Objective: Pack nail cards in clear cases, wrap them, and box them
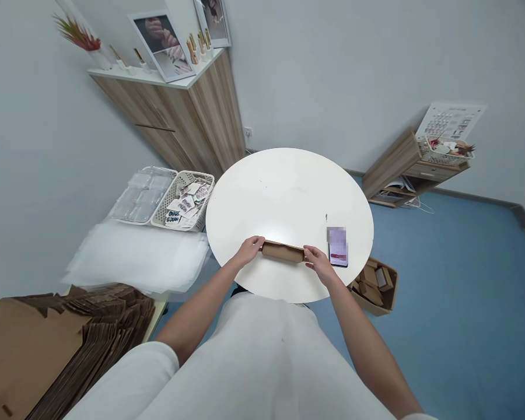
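Observation:
A small brown cardboard box (283,252) is between my two hands over the near part of a round white table (284,192). My left hand (250,249) is closed on the box's left end, and my right hand (318,262) grips its right end with thumb and fingers. The long side of the box faces me; how its flaps stand is too small to tell. Right of my right hand, a phone (338,248) with a lit, partly blurred screen lies on the table.
To the left are a white basket of printed cards (155,217), clear plastic packs (142,195), translucent sheets (140,254) and stacked flat cardboard (91,338). A carton of small boxes (391,300) stands on the floor at right. Wooden cabinets (214,111) stand behind.

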`<action>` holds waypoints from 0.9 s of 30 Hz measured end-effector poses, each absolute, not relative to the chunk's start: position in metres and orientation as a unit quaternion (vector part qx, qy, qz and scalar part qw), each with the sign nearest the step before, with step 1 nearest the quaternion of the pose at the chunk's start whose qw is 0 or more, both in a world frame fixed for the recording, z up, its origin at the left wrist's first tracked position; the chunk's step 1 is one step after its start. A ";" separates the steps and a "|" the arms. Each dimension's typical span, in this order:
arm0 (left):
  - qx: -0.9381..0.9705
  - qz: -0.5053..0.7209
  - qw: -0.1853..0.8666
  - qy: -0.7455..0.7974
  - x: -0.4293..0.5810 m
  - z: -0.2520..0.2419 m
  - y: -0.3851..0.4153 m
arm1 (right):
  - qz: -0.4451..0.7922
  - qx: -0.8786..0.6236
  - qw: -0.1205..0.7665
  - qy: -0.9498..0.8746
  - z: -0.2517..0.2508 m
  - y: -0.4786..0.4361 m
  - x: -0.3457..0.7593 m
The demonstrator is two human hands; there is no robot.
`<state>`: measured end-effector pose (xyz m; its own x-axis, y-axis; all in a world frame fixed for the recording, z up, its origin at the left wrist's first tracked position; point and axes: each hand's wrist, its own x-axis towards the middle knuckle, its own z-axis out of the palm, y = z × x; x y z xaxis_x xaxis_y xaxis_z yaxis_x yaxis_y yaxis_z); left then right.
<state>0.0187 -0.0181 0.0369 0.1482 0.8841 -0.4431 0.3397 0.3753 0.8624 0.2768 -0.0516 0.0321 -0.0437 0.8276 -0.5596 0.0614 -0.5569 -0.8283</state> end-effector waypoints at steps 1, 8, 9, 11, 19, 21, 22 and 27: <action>0.506 0.241 0.566 0.605 0.018 0.036 -0.018 | 0.626 -0.623 0.302 -0.357 0.032 -0.052 0.276; 0.507 0.253 0.565 0.599 0.016 0.032 -0.018 | 0.612 -0.635 0.299 -0.364 0.030 -0.055 0.270; 0.505 0.254 0.568 0.598 0.016 0.030 -0.018 | 0.610 -0.635 0.296 -0.370 0.030 -0.055 0.270; 0.501 0.255 0.576 0.594 0.014 0.026 -0.018 | 0.609 -0.633 0.291 -0.381 0.030 -0.056 0.272; 0.518 0.262 0.564 0.587 0.003 0.008 -0.027 | 0.603 -0.618 0.295 -0.409 0.027 -0.064 0.277; 0.523 0.264 0.569 0.577 0.002 0.007 -0.031 | 0.586 -0.628 0.299 -0.416 0.025 -0.068 0.275; 0.525 0.265 0.570 0.574 0.001 0.006 -0.033 | 0.575 -0.634 0.301 -0.420 0.023 -0.070 0.273; 0.530 0.280 0.563 0.568 0.001 0.002 -0.046 | 0.559 -0.631 0.327 -0.427 0.011 -0.081 0.266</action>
